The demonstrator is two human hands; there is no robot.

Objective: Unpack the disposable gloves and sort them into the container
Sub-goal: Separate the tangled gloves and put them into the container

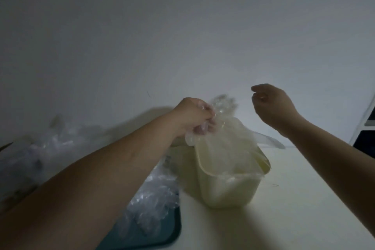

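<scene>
A pale, translucent container (pixel 227 191) stands on the table in the middle of the view. My left hand (pixel 194 115) grips a bunch of clear disposable gloves (pixel 221 140) just above its open top, and the gloves hang down into it. My right hand (pixel 272 103) hovers to the right and a little higher, fingers loosely curled, holding nothing. A pile of loose clear gloves (pixel 154 195) lies left of the container, partly hidden by my left forearm.
A dark teal tray (pixel 174 229) lies at the lower left under the glove pile. More crumpled clear plastic (pixel 50 146) is heaped at the far left. A plain wall rises behind the table (pixel 304 199). A dark shelf edge (pixel 365 134) shows at the right.
</scene>
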